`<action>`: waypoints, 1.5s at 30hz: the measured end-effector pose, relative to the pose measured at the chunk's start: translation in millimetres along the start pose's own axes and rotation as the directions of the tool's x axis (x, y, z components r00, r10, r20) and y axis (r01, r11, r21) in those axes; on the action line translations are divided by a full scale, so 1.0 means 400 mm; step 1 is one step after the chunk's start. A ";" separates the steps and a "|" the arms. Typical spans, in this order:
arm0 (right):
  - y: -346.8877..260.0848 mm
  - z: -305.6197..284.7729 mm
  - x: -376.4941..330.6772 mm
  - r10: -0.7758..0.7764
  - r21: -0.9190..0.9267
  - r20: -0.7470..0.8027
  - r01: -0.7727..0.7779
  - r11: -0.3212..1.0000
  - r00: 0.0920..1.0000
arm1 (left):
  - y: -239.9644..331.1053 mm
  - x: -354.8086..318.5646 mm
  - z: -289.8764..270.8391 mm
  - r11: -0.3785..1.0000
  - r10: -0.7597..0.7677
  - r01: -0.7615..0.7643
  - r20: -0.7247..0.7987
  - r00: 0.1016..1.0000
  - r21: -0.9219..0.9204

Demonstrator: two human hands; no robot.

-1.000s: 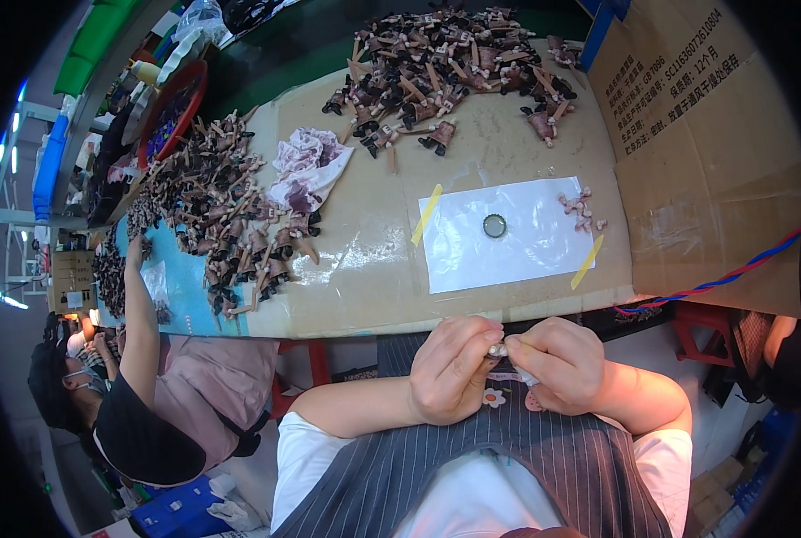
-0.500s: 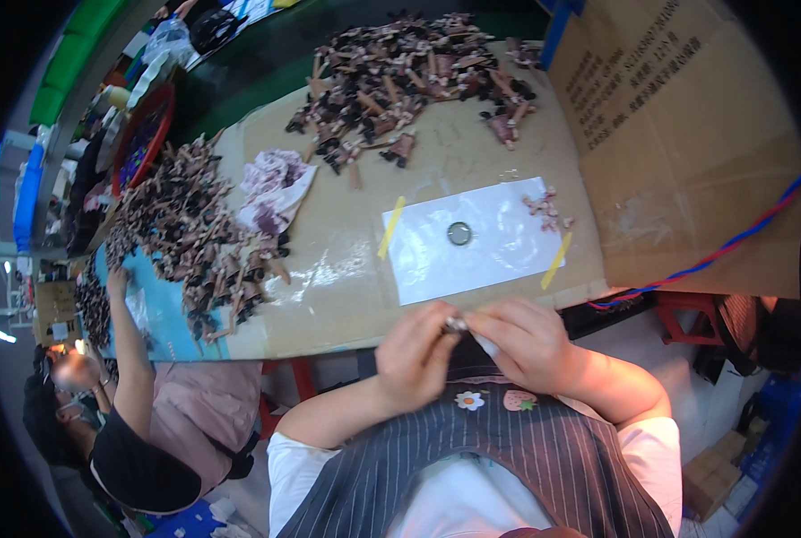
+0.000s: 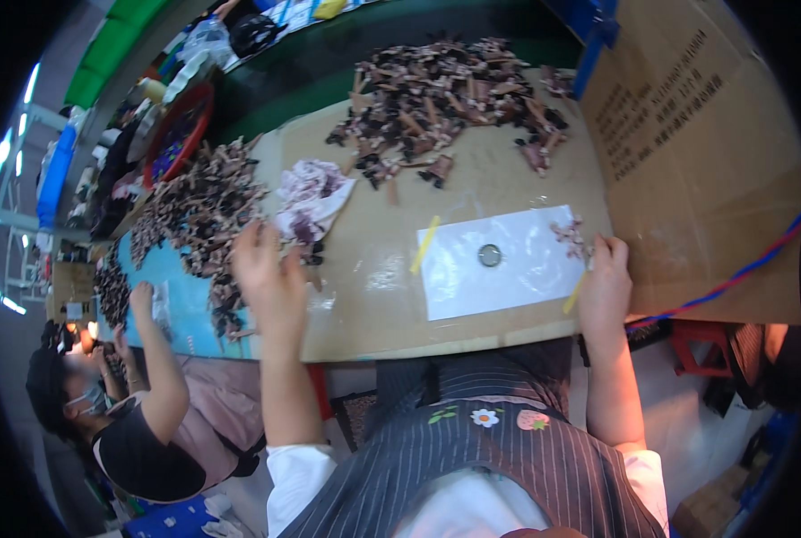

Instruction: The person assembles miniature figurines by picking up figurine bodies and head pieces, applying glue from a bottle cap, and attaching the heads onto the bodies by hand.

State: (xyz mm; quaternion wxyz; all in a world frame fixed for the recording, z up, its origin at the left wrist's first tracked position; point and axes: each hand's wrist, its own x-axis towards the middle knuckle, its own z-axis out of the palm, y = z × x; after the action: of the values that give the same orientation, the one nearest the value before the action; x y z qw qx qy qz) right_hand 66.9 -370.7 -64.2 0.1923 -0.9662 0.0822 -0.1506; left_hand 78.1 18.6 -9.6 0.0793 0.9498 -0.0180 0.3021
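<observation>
Reach lightly with the left hand (image 3: 273,278), loosely spread by the heaped figurines (image 3: 199,206); with the right hand (image 3: 606,282), impossible to tell whether gripping, pinch singly at the small pink pieces (image 3: 568,235) along the white sheet (image 3: 521,273).

The table (image 3: 364,314) before me looks like smooth cardboard with a glossy sheen; the paper sheet (image 3: 458,289) shines, the round cap (image 3: 489,255) looks metallic, the rag (image 3: 315,190) is matt cloth, the box (image 3: 687,206) cardboard.

Left fingers (image 3: 251,255) by a figure heap (image 3: 207,193), right fingers (image 3: 614,255) beside pink pieces (image 3: 569,237) at white paper's (image 3: 458,282) edge
</observation>
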 end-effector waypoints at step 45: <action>-0.185 0.029 0.022 -0.519 0.329 0.096 0.465 0.822 0.849 | 0.254 -0.182 0.023 -0.223 0.098 0.697 0.696 0.711 -0.681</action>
State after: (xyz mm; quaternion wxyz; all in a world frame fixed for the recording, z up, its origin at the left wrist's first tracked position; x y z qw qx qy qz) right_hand 86.4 -301.2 -43.0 0.2945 -0.9244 -0.2121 -0.1173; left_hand 15.5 -83.9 -44.7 0.8185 0.5615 -0.0002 -0.1215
